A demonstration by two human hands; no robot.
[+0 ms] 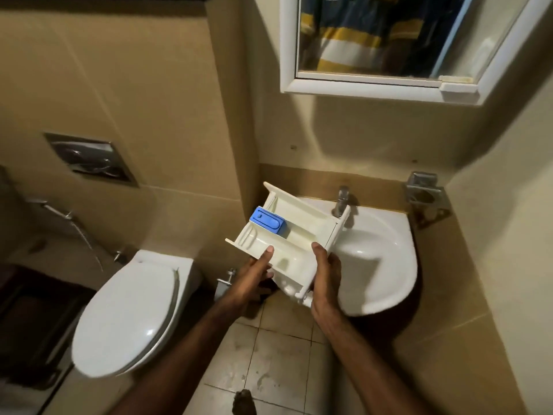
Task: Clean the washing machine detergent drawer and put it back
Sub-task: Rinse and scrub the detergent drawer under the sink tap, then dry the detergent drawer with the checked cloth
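Both hands hold a cream plastic detergent drawer [294, 235] in the air, between a toilet and a corner sink. The left hand [254, 277] grips the drawer's near left side, thumb lying straight along the inside of a compartment and fingers curled underneath. The right hand [324, 280] grips the near right corner, thumb over the side wall and palm against the outside. Both forearms reach up from the bottom of the view, bare to the edge of the picture.

The drawer is tilted, open side up, its far end lying over the left rim of the sink [389, 265]. A blue insert [267, 220] sits in a compartment at its far left.

The sink is white, set in a corner, with a metal tap [341, 202] at the back. To the left stands a white toilet [128, 316] with its lid closed, a metal flush plate [89, 158] on the wall above it and a spray hose [74, 226] beside it. A white-framed mirror [404, 46] hangs above the sink. The walls are beige tile; the floor [278, 354] is pale tile, stained.
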